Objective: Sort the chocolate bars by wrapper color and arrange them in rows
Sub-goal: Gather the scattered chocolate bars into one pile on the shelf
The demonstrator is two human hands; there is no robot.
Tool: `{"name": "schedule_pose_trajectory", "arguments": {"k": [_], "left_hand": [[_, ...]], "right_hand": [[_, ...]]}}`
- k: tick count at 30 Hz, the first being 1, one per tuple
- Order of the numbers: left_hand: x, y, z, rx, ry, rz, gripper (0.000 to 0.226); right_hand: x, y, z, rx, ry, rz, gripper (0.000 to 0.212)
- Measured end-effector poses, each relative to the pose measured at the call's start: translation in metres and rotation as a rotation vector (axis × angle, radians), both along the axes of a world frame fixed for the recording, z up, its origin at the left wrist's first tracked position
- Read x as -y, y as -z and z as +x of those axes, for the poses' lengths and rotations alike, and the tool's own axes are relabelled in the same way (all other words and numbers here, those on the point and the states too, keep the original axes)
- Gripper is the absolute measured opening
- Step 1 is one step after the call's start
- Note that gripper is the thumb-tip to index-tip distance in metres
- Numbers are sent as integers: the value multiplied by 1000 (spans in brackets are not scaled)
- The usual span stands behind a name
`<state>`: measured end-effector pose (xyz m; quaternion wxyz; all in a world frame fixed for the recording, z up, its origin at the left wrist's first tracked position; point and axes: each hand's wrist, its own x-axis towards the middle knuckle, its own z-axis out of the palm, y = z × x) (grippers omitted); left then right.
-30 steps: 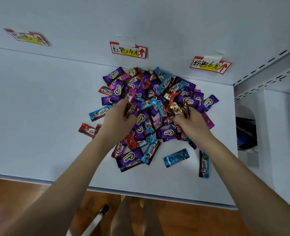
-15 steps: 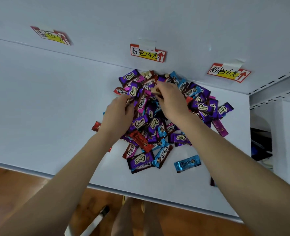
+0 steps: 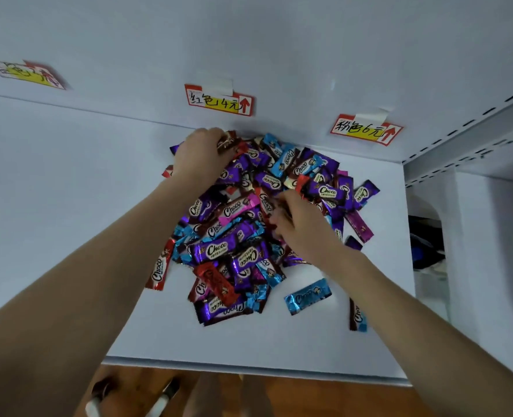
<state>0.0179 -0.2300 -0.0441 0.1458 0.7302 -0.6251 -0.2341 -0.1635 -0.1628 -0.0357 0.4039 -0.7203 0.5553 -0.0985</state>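
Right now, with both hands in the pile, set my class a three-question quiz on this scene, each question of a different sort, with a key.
1. True or false: the foil-wrapped chocolate bars already lie in rows by colour.
2. The single foil-wrapped bar lying apart at the heap's near right is: A red, B blue, C purple.
3. Which hand reaches the heap's far edge, below the red-bordered paper label?
Key: 1 false; 2 B; 3 the left hand.
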Motion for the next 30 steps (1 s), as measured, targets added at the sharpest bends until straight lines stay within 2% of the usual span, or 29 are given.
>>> {"name": "schedule_pose_trajectory", "arguments": {"k": [3,7,9,14,17,20,25,30], "left_hand": [[-4,3,4,2,57,72,41],[-20,2,18,45,97,119,39],[-29,-1,25,72,101,170,39],[-37,-8,36,159,228,367,31],[-32,-13,27,72,146,222,23],[-20,-14,2,36,72,68,24],[-3,-10,-28,253,59,225,48],[-5,-8,-23,265,35,317,47]], "right_hand": [[22,1,5,22,159,-117,23],[47,11,15,-129,103,-194,23],[52,16,17,-219,64,-177,24],[54,12,11,-220,16,-44,21],[54,8,5,-214,-7,83,21],[51,9,1,-183,80,17,34],[54,12,-2,-102,264,-102,18],[73,11,9,-46,277,-175,20]]}}
